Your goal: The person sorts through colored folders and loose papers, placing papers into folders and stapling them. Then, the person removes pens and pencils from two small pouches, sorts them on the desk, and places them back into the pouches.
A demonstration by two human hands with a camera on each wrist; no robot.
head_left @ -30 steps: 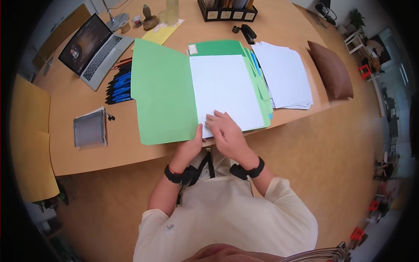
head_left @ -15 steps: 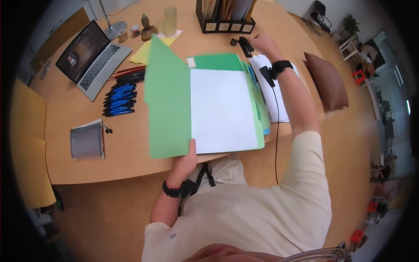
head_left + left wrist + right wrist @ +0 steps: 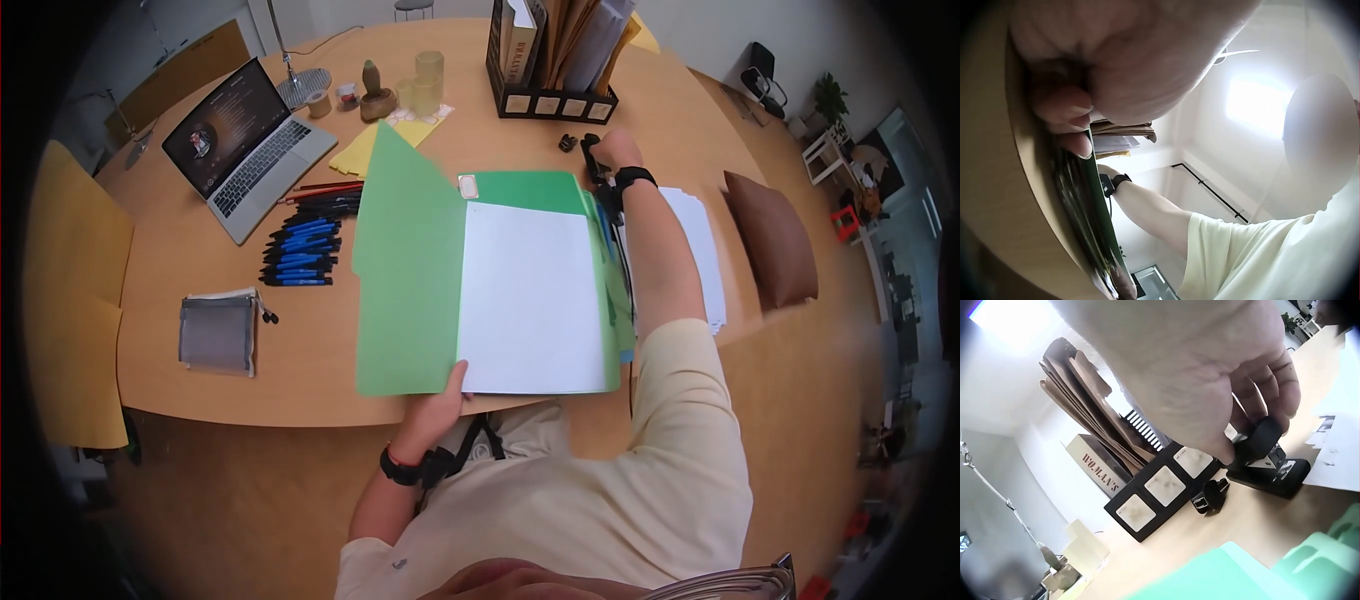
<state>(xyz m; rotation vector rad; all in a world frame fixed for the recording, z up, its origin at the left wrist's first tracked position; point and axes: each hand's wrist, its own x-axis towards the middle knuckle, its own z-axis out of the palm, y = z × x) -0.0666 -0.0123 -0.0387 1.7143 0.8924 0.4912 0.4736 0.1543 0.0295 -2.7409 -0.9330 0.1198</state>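
A light green folder lies spread at the table's front edge, a white sheet on its right side. My left hand grips the folder's lower edge by the fold, thumb on top and fingers underneath. Fingertips curl at the folder's edge in the left wrist view. Across the table, my right hand holds a black stapler, thumb and fingers around its upper arm. The stapler's base sits close over the tabletop, beside a small black object, likely a staple remover.
A loose paper stack lies right of the folder, near a brown pouch. Behind stands a black organizer with books and envelopes. To the left are a laptop, blue pens and a grey zip pouch.
My right hand has left the sheet, reached forward across the table and taken hold of the stapler. My left hand stays at the folder, whose left cover has tilted upward.
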